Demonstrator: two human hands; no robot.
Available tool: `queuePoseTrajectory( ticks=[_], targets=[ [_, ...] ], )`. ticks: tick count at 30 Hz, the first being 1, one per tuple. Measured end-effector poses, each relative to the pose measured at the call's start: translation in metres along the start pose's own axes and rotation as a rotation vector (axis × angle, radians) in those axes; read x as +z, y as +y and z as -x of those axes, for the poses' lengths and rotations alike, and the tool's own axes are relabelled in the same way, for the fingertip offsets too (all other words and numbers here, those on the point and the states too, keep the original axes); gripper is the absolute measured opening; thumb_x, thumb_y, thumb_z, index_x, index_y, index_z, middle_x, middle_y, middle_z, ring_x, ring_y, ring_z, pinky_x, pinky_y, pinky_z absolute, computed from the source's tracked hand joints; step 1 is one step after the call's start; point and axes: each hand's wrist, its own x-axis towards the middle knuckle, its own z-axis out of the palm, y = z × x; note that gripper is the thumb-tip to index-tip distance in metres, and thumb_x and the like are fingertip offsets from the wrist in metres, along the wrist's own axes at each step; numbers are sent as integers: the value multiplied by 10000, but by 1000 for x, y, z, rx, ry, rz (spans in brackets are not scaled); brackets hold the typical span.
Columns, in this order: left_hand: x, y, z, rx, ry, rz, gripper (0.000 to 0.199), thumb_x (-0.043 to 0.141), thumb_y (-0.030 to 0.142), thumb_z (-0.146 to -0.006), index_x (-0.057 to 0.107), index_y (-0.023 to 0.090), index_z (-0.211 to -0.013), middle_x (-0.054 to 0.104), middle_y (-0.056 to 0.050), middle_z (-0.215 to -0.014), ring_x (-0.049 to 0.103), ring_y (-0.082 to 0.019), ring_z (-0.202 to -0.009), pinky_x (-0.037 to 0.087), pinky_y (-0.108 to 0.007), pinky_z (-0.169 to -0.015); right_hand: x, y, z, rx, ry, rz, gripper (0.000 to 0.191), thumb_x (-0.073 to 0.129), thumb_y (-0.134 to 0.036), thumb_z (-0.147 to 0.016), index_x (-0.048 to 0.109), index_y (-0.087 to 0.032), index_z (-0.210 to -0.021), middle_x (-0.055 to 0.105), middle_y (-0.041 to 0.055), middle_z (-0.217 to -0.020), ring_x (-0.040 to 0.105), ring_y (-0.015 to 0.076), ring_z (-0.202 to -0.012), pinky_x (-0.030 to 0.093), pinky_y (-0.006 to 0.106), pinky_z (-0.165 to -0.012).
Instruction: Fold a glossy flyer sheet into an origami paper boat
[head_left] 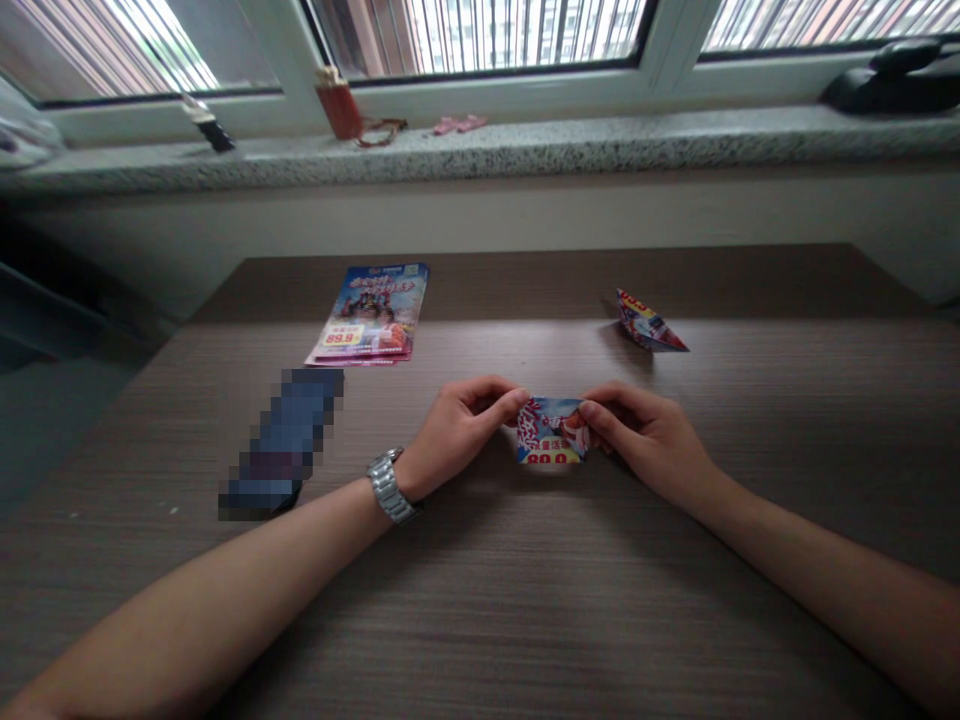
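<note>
Between my two hands is a small folded flyer [553, 432], printed in blue, red and yellow with the figures 89.9 along its lower edge. My left hand [469, 425], with a metal watch [390, 486] at the wrist, pinches its upper left corner between thumb and fingers. On the opposite side my right hand [645, 425] pinches the upper right corner the same way. The paper is held just above the table, and its back face is hidden. Beyond my right hand stands a folded paper boat [649, 326] of similar print.
A stack of flyers [375, 312] lies at the back left of the wooden table [480, 620]. Nearer to my left forearm is a blurred-out dark phone-like object [285, 435]. On the stone windowsill [570, 145] sit a red holder [339, 108] and small pink items [459, 125].
</note>
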Motion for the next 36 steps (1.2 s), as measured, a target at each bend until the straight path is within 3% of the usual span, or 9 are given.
queuePoseTrajectory(
  ticks=[14, 22, 36],
  targets=[
    [0, -3, 1, 28, -10, -31, 351, 566, 431, -1003, 748, 131, -985, 750, -53, -872, 696, -140, -786, 558, -220, -739, 0, 6, -1, 39, 26, -46, 245, 660, -456, -931, 692, -220, -873, 681, -2, -678, 536, 124, -534, 423, 251, -490],
    [0, -1, 0, 38, 13, -40, 278, 680, 407, -928, 712, 133, -898, 708, -24, -814, 631, -110, -733, 508, -187, -678, 0, 5, 0, 17, -5, -48, 227, 654, -430, -943, 692, -215, -881, 660, -9, -652, 540, 122, -543, 414, 243, -488],
    [1, -3, 1, 40, 2, -76, 293, 626, 391, -967, 732, 122, -914, 720, -35, -804, 645, -117, -728, 516, -194, -676, 0, 7, -1, 38, 3, -37, 251, 657, -459, -934, 688, -213, -892, 672, -5, -670, 533, 121, -540, 410, 249, -490]
  ],
)
